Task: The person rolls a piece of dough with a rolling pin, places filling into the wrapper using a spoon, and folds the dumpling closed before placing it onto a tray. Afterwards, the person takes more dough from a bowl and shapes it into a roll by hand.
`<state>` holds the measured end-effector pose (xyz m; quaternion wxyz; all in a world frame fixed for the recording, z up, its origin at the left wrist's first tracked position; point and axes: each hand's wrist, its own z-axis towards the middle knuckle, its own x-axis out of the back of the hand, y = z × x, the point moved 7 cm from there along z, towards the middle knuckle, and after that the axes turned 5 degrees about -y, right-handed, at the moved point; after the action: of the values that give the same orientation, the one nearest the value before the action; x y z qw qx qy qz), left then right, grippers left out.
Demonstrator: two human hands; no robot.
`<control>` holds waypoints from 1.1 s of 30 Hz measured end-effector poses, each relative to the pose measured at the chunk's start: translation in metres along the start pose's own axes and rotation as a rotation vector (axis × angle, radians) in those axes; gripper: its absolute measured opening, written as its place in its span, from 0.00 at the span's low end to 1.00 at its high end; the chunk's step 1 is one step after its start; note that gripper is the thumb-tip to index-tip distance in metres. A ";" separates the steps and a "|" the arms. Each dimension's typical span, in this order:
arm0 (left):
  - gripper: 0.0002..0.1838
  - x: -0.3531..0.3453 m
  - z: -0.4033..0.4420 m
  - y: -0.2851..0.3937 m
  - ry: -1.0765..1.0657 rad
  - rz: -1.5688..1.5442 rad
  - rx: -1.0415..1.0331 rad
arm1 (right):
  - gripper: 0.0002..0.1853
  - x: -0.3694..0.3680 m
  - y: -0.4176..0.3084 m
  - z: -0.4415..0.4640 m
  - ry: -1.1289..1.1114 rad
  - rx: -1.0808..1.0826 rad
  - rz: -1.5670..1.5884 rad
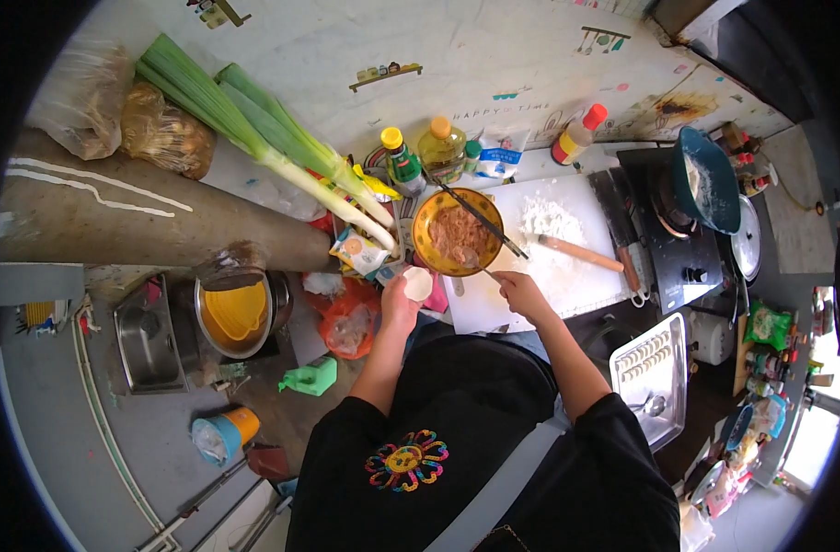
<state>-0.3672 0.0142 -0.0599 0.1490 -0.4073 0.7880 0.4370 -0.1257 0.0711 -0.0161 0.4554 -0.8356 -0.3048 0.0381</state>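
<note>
My left hand (401, 304) holds a round, pale dumpling wrapper (418, 284) on its fingers, just left of the cutting board (480, 308). A yellow-brown bowl (423, 253) of minced filling (455, 232) stands in front of me. My right hand (521, 296) is closed on the thin handle of a spoon (489, 272), whose far end reaches into the filling. A pair of dark chopsticks (480, 219) lies across the bowl. White flour (549, 219) and a wooden rolling pin (581, 253) are on the board, right of the bowl.
A metal tray (650, 419) of shaped dumplings (645, 357) is at my right. Beyond the cleaver (615, 216) stands a stove (691, 267) with a blue pan (728, 202). Bottles (443, 147) and long leeks (282, 166) line the back; a sink (149, 340) is left.
</note>
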 end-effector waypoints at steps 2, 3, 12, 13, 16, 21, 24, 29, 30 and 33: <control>0.19 -0.007 0.003 0.000 -0.023 -0.011 0.010 | 0.17 0.001 0.002 -0.010 -0.033 -0.109 0.234; 0.19 -0.010 0.007 0.000 -0.035 -0.009 0.010 | 0.17 0.001 0.004 -0.013 -0.033 -0.112 0.319; 0.21 -0.087 -0.010 0.003 -0.105 -0.020 0.118 | 0.19 0.023 -0.041 -0.055 -0.127 0.042 0.546; 0.21 -0.098 -0.013 0.003 -0.119 -0.019 0.129 | 0.19 0.026 -0.048 -0.062 -0.120 0.078 0.544; 0.21 -0.141 -0.033 0.013 -0.156 -0.041 0.146 | 0.17 0.040 -0.057 -0.080 -0.048 0.245 0.444; 0.20 -0.196 -0.060 0.025 -0.309 -0.033 0.123 | 0.16 0.064 -0.076 -0.118 0.155 0.586 0.139; 0.19 -0.226 -0.077 0.030 -0.418 -0.016 0.099 | 0.15 0.078 -0.091 -0.139 0.278 0.738 -0.053; 0.22 -0.262 -0.100 0.038 -0.546 0.011 0.036 | 0.18 0.094 -0.115 -0.163 0.352 0.818 -0.249; 0.23 -0.267 -0.103 0.039 -0.557 0.021 0.016 | 0.19 0.096 -0.116 -0.165 0.359 0.829 -0.270; 0.24 -0.280 -0.116 0.045 -0.525 0.056 -0.006 | 0.21 0.102 -0.118 -0.167 0.362 0.863 -0.295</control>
<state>-0.2137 0.0761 0.1978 0.3348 -0.2583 0.7320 0.5342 -0.0418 0.0503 0.1955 0.8063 -0.5118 -0.2924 -0.0497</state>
